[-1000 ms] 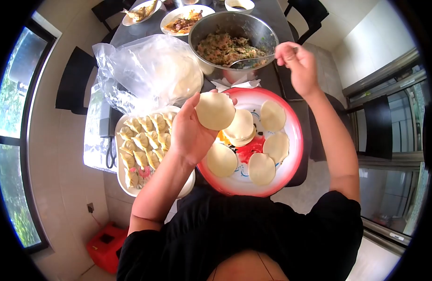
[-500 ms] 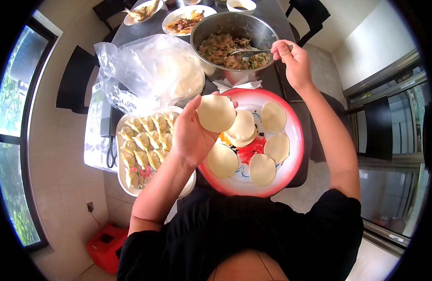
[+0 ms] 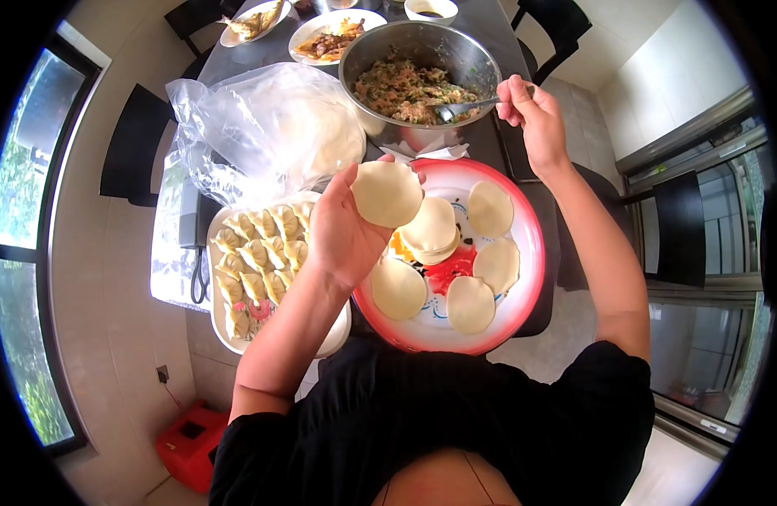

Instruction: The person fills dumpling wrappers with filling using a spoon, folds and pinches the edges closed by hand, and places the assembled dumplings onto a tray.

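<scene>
On my left hand (image 3: 346, 232) lies a round dumpling wrapper (image 3: 387, 194), held flat across the palm and fingers above the left side of a red-rimmed tray (image 3: 523, 295). My right hand (image 3: 532, 114) is closed round the handle of a spoon (image 3: 468, 108). The spoon's bowl rests in the minced filling (image 3: 397, 88) inside a steel bowl (image 3: 489, 63). More wrappers lie on the tray, with a small stack of wrappers (image 3: 430, 228) near its middle and several single ones (image 3: 471, 305) around it. Left of the tray, rows of folded dumplings (image 3: 255, 253) sit in a white tray (image 3: 224, 333), partly hidden by my left forearm.
A clear plastic bag (image 3: 262, 126) with pale contents lies left of the steel bowl. Dishes of food (image 3: 333, 38) and a small bowl of dark sauce (image 3: 432, 12) stand at the far end. Black chairs (image 3: 139, 143) flank the table.
My right hand has shifted slightly right, drawing the spoon towards the near right part of the filling. My left hand still holds the wrapper in nearly the same place.
</scene>
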A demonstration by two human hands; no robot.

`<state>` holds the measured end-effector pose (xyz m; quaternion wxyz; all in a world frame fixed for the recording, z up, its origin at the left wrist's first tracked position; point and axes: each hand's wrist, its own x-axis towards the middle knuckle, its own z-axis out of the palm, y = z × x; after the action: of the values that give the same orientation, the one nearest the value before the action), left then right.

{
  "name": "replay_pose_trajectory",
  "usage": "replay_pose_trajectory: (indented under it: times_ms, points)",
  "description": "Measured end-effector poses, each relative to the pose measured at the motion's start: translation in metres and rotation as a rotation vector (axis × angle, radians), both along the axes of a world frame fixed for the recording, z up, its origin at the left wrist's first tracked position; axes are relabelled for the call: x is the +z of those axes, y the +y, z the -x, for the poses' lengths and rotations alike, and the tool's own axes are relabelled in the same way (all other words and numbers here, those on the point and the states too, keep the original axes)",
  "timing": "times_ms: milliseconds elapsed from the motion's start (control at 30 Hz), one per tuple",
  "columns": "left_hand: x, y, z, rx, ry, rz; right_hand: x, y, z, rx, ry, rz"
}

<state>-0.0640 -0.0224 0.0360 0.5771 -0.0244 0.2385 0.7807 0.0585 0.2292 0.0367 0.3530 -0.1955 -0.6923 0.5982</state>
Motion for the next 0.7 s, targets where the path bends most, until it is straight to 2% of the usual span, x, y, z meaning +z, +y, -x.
replay_pose_trajectory:
  times_ms: [133, 233, 333, 500, 600, 633, 700]
  points:
    - [-0.005, 0.005, 0.005, -0.015, -0.018, -0.041, -0.002, 0.002, 0.006, -0.146, 0.022, 0.216]
    - [-0.005, 0.009, 0.006, -0.02, 0.002, -0.036, -0.006, 0.016, 0.005, -0.123, 0.067, 0.353]
    - [-0.005, 0.012, 0.007, -0.035, 0.013, -0.048, 0.0, 0.023, 0.006, -0.104, 0.155, 0.379]
    - [-0.006, 0.019, 0.008, -0.051, -0.009, -0.058, 0.02, 0.017, -0.006, 0.036, 0.242, 0.395]
    - [0.002, 0.017, 0.005, -0.089, 0.018, -0.061, 0.035, -0.019, -0.014, -0.032, 0.231, 0.319]
    - [0.006, 0.014, 0.004, -0.117, 0.043, -0.066, 0.037, -0.031, -0.02, -0.057, 0.194, 0.276]
    - [0.008, 0.013, 0.002, -0.161, 0.044, -0.108, 0.037, -0.049, -0.035, 0.05, 0.125, 0.072]
